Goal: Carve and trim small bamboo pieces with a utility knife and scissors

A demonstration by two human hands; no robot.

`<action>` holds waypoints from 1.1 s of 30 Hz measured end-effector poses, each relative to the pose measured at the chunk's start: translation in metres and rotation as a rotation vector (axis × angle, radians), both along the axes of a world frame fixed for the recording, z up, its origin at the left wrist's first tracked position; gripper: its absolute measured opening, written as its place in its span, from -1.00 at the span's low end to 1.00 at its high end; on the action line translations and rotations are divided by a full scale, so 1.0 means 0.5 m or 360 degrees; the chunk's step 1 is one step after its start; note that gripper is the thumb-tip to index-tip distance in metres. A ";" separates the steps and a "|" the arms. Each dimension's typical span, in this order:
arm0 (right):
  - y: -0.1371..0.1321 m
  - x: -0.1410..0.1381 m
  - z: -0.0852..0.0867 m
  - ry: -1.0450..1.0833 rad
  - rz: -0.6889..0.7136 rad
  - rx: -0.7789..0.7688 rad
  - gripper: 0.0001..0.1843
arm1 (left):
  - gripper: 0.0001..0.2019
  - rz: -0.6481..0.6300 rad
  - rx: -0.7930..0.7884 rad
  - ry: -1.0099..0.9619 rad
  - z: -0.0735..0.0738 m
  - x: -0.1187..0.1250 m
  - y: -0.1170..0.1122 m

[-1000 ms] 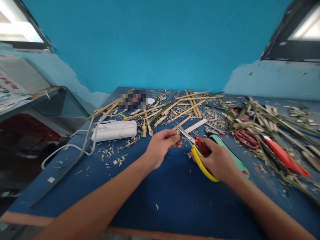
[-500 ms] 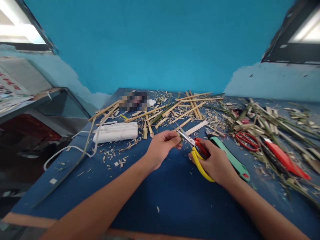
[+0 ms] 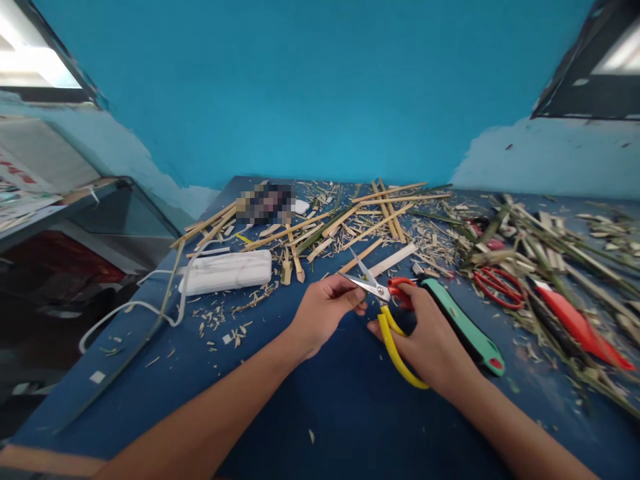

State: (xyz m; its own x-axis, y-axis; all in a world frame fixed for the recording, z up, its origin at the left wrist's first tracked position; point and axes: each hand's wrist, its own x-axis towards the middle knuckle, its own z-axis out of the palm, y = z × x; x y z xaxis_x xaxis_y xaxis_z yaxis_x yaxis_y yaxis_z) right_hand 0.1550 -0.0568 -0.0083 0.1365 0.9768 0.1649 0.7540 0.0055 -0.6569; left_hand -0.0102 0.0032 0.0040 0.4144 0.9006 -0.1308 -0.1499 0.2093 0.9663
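Note:
My right hand [image 3: 430,327] grips a pair of scissors [image 3: 383,293] with one red and one yellow handle. The two metal blades stand apart, pointing up and left over the fingertips of my left hand [image 3: 327,310]. That hand is closed in a pinch, thumb against fingers. Whatever lies between them is too small and covered to make out. Just beyond the blades is a flat pale bamboo strip [image 3: 395,259] on the blue table [image 3: 320,407]. A green-handled tool [image 3: 463,323] lies right beside my right hand.
Bamboo sticks [image 3: 385,207] and shavings are strewn along the back. At right lie red-handled scissors [image 3: 499,287], a red-handled tool [image 3: 583,323] and a heap of green bamboo strips [image 3: 545,240]. A white power strip [image 3: 227,272] with its cord [image 3: 115,307] is at left.
The scissors' blades have spread wider, and the yellow handle has swung down, away from the red one. My left hand stays pinched in nearly the same place. The view has shifted slightly.

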 end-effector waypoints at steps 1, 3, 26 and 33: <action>0.000 0.000 -0.001 0.0009 0.0003 -0.0007 -0.29 | -0.85 -0.0003 -0.0015 -0.0008 0.000 0.000 0.000; 0.001 0.001 -0.002 0.0001 0.0023 -0.0014 -0.29 | -0.84 -0.0017 -0.0027 -0.0007 -0.001 -0.001 0.001; 0.014 0.011 -0.013 0.0461 -0.0168 0.0221 -0.67 | -0.65 -0.0125 0.0010 -0.0290 0.000 0.002 -0.003; 0.015 -0.002 -0.008 0.1080 0.0078 0.0141 -0.59 | -0.86 -0.0270 0.0190 -0.0251 -0.008 0.005 -0.012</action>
State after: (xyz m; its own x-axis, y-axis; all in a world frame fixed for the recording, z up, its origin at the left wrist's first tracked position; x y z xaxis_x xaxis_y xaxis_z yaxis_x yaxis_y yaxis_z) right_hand 0.1538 -0.0493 -0.0124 0.1939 0.9713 0.1379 0.1735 0.1044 -0.9793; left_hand -0.0075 -0.0026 -0.0003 0.5680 0.8215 0.0503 -0.2732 0.1305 0.9531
